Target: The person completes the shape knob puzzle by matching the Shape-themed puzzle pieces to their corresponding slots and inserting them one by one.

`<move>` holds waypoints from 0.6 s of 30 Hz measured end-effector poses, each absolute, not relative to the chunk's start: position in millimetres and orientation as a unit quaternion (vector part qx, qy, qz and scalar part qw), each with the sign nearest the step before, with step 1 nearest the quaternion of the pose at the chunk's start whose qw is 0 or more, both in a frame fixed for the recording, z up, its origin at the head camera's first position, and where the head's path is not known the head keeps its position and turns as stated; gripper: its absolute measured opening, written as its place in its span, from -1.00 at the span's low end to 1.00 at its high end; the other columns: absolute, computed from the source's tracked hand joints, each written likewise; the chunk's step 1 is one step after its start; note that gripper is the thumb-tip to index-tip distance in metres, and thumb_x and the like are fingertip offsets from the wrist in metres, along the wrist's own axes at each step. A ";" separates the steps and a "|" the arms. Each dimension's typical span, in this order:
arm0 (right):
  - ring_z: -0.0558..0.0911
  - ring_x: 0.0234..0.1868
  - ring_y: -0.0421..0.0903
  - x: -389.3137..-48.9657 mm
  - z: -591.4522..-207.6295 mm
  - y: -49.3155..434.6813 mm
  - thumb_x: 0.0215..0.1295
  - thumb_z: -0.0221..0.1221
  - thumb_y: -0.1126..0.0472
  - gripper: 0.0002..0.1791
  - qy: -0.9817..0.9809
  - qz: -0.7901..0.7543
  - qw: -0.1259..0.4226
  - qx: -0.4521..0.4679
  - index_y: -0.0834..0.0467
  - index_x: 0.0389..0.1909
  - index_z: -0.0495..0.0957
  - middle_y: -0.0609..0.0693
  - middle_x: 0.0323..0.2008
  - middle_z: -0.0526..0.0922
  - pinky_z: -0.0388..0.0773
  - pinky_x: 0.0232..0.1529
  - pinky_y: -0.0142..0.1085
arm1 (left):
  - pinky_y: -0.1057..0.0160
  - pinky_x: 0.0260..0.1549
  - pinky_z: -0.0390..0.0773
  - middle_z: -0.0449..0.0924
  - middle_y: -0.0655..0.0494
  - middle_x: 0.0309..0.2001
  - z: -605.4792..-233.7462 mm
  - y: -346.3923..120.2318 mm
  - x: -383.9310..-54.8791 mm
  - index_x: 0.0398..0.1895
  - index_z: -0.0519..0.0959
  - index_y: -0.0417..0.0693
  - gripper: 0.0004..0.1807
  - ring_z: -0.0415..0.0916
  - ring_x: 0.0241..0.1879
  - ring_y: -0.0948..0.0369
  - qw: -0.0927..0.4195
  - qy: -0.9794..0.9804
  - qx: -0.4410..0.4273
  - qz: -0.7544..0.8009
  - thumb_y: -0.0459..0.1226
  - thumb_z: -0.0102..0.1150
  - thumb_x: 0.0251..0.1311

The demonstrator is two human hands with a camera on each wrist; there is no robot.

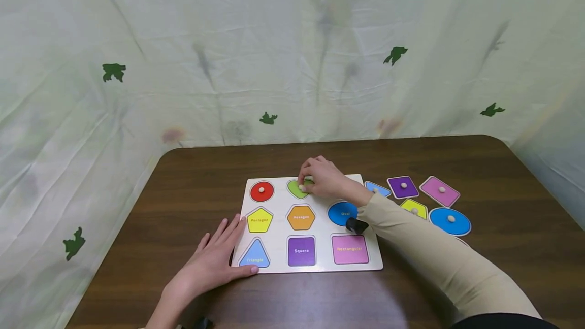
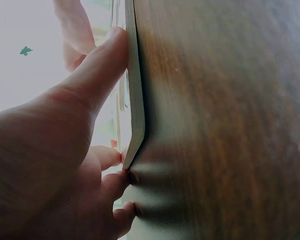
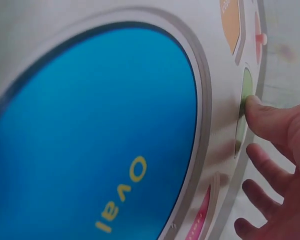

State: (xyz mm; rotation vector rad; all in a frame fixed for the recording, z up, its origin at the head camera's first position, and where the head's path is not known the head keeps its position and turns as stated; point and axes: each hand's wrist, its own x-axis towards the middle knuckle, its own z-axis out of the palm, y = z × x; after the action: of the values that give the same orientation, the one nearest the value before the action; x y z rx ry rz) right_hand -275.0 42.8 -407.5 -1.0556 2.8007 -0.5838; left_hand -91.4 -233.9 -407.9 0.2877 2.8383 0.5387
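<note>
A white shape puzzle board (image 1: 280, 237) lies on the table, with colored recesses labelled Pentagon, Hexagon, Oval, Triangle, Square and Rectangular. My right hand (image 1: 324, 179) reaches over its far row and pinches a green knobbed puzzle piece (image 1: 297, 190) at the green recess. In the right wrist view, the thumb touches the green piece (image 3: 246, 85) while the other visible fingers stay off the board; the index fingertip is hidden. My left hand (image 1: 212, 255) rests with spread fingers along the board's left edge, its thumb (image 2: 107, 60) on the near corner.
A red round piece (image 1: 261, 194) with a knob sits in the far left recess. Right of the board lie loose knobbed pieces: purple square (image 1: 399, 192), pink rectangle (image 1: 436, 198), yellow (image 1: 422, 210), blue oval (image 1: 441, 223) and a blue one (image 1: 376, 188). The right sleeve (image 1: 425, 245) covers part of this area.
</note>
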 end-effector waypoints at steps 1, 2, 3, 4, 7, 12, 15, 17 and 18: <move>0.34 0.21 0.08 -274.9 -407.7 43.2 0.27 0.32 0.09 -0.91 0.918 -0.189 0.045 -0.347 -0.06 -0.22 0.70 0.01 0.11 0.53 0.28 0.23 0.07 | -0.37 0.30 -0.12 -0.08 0.01 0.56 -407.9 -233.6 -91.3 0.58 0.02 0.03 0.23 -0.20 0.51 -0.12 0.118 0.971 0.098 0.184 0.42 0.24 -0.08; 0.33 0.22 0.09 -274.7 -407.7 43.8 0.28 0.32 0.09 -0.89 0.917 -0.187 0.045 -0.349 -0.06 -0.20 0.71 0.02 0.13 0.52 0.27 0.24 0.08 | -0.37 0.30 -0.12 -0.08 0.00 0.56 -407.9 -233.4 -91.2 0.58 0.02 0.03 0.23 -0.20 0.51 -0.12 0.117 0.971 0.099 0.184 0.42 0.24 -0.08; 0.33 0.23 0.09 -274.3 -407.5 44.6 0.28 0.32 0.09 -0.87 0.918 -0.184 0.045 -0.349 -0.06 -0.18 0.71 0.02 0.15 0.51 0.27 0.25 0.08 | -0.37 0.30 -0.11 -0.08 0.00 0.56 -408.0 -233.2 -91.0 0.58 0.02 0.03 0.23 -0.20 0.51 -0.12 0.117 0.971 0.099 0.183 0.42 0.25 -0.08; 0.32 0.24 0.09 -273.9 -407.0 45.0 0.28 0.32 0.08 -0.86 0.917 -0.184 0.044 -0.350 -0.07 -0.16 0.71 0.02 0.17 0.51 0.27 0.25 0.08 | -0.37 0.30 -0.11 -0.07 0.00 0.56 -407.9 -233.3 -91.1 0.58 0.02 0.03 0.23 -0.20 0.51 -0.12 0.116 0.971 0.099 0.182 0.41 0.25 -0.08; 0.31 0.25 0.09 -271.9 -404.0 48.1 0.26 0.33 0.10 -0.82 0.916 -0.191 0.038 -0.349 -0.06 -0.12 0.72 0.03 0.19 0.50 0.25 0.27 0.08 | -0.38 0.30 -0.11 -0.07 0.00 0.56 -407.7 -233.6 -91.2 0.58 0.02 0.02 0.23 -0.20 0.51 -0.12 0.115 0.972 0.100 0.179 0.42 0.24 -0.08; 0.29 0.29 0.07 -265.7 -396.3 57.9 0.25 0.34 0.16 -0.82 0.913 -0.206 0.014 -0.351 -0.04 -0.13 0.72 0.02 0.20 0.50 0.23 0.28 0.09 | -0.37 0.30 -0.12 -0.07 0.00 0.56 -407.3 -233.5 -90.7 0.57 0.02 0.01 0.22 -0.20 0.51 -0.12 0.112 0.971 0.102 0.183 0.40 0.25 -0.07; 0.27 0.31 0.07 -260.0 -390.0 64.6 0.24 0.34 0.18 -0.81 0.910 -0.221 0.009 -0.351 -0.02 -0.12 0.72 0.02 0.20 0.50 0.20 0.30 0.12 | -0.37 0.30 -0.11 -0.07 -0.01 0.56 -407.2 -233.5 -90.3 0.57 0.02 0.02 0.22 -0.20 0.51 -0.11 0.110 0.971 0.102 0.186 0.39 0.26 -0.07; 0.26 0.32 0.07 -255.9 -385.8 69.0 0.23 0.35 0.19 -0.80 0.908 -0.233 0.008 -0.348 -0.01 -0.12 0.72 0.02 0.20 0.50 0.17 0.31 0.13 | -0.37 0.30 -0.12 -0.07 -0.01 0.56 -407.5 -233.7 -90.3 0.57 0.02 0.02 0.22 -0.20 0.51 -0.12 0.110 0.971 0.102 0.186 0.39 0.27 -0.07; 0.25 0.33 0.07 -254.1 -383.9 71.4 0.23 0.36 0.18 -0.80 0.907 -0.238 0.006 -0.347 -0.01 -0.12 0.72 0.02 0.20 0.50 0.17 0.31 0.13 | -0.37 0.30 -0.11 -0.07 -0.02 0.56 -407.8 -233.8 -90.3 0.57 0.03 0.02 0.22 -0.20 0.51 -0.12 0.110 0.971 0.102 0.186 0.39 0.27 -0.07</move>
State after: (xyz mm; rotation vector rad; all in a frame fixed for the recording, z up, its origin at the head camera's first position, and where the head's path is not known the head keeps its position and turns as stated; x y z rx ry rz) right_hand -254.1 71.4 -383.9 -1.0866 2.8383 -0.7435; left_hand -90.3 -233.8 -407.8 0.3009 2.8531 0.5467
